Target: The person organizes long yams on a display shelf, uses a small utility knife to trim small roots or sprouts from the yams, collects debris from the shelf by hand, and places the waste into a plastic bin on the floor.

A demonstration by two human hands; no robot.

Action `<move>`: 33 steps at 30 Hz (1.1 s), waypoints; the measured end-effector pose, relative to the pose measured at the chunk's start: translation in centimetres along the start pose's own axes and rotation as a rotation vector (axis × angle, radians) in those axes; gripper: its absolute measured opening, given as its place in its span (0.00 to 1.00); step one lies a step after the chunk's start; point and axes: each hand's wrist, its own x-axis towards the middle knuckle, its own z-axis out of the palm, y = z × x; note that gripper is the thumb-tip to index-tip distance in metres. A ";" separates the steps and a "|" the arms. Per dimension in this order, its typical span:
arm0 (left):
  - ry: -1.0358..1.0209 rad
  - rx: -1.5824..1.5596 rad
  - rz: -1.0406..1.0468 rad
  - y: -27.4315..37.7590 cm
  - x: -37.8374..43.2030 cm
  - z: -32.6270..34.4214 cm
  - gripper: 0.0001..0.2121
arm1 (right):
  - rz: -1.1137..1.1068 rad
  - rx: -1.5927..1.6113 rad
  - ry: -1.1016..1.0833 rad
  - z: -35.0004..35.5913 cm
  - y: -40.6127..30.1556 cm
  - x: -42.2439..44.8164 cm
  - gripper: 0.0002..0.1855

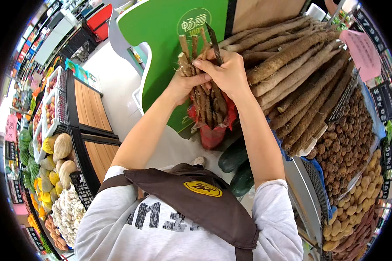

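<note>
Thin brown root vegetables (209,104), possibly burdock or slender yams, stand upright in a bundle inside a red plastic bag (212,137). My left hand (184,85) wraps around their upper part, its thumb across the roots. In my right hand (227,70) is a narrow dark blade (213,42), probably a knife, pointing up and away from me. The fingers of that hand also touch the upper ends of the roots, close to my left thumb. Its handle is hidden in my grip. One root end (182,58) shows a pale cut face.
Long, thick yams (281,71) are piled at my right, beside taro-like tubers (346,140) and potatoes (356,208). Dark green winter melons (233,156) lie on the floor. A green panel (163,75) stands ahead. Leftward are a fruit stand (93,107) and garlic (68,208).
</note>
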 end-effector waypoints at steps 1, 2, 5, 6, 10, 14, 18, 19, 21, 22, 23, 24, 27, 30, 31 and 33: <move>-0.011 -0.007 0.000 0.2 0.3 0.1 0.09 | -0.001 -0.014 -0.007 -0.3 -0.3 0.0 0.08; -0.022 -0.015 -0.005 0.3 0.4 0.2 0.09 | 0.003 -0.010 0.013 -0.4 -0.4 -0.2 0.08; 0.079 0.061 0.012 0.6 0.3 0.6 0.08 | -0.413 -0.383 0.362 -1.0 -0.2 -1.5 0.13; 0.147 0.051 0.001 0.6 -0.1 -0.1 0.07 | -0.315 -0.303 0.420 -0.6 -0.6 -3.3 0.17; 0.146 0.060 0.039 0.2 -1.6 -1.0 0.06 | 0.115 0.137 0.422 3.4 3.7 -12.4 0.19; 0.118 0.046 0.112 -0.6 -1.7 -0.3 0.06 | 0.129 0.034 0.517 6.5 11.7 -15.7 0.11; 0.140 0.048 0.088 -0.7 -2.2 -0.1 0.05 | 0.417 0.487 0.353 6.1 11.0 -12.3 0.14; 0.129 0.058 0.100 -0.7 -2.2 0.1 0.05 | 0.371 0.450 0.381 5.9 11.2 -11.1 0.15; 0.132 0.078 0.115 -0.9 -2.4 0.1 0.05 | 0.442 0.502 0.351 5.4 10.0 -9.4 0.12; 0.135 0.097 0.127 -0.8 -2.6 0.1 0.05 | 0.441 0.501 0.336 5.3 9.2 -8.9 0.12; 0.134 0.099 0.127 -0.8 -2.7 0.3 0.05 | 0.475 0.492 0.313 5.1 8.7 -8.6 0.13; 0.141 0.096 0.132 -0.8 -2.7 0.3 0.05 | 0.509 0.483 0.289 5.0 8.4 -8.4 0.13; 0.127 0.065 0.125 -0.9 -2.8 0.1 0.06 | 0.323 0.123 0.401 5.4 8.5 -8.6 0.14; 0.107 0.053 0.116 -0.9 -2.9 0.3 0.06 | 0.423 0.195 0.321 5.2 9.6 -8.6 0.15; 0.123 0.057 0.109 -0.9 -2.9 0.6 0.06 | 0.425 0.194 0.317 5.0 9.9 -8.9 0.15; 0.136 0.068 0.119 -0.9 -2.9 0.3 0.06 | 0.406 0.070 0.234 4.9 9.7 -9.3 0.15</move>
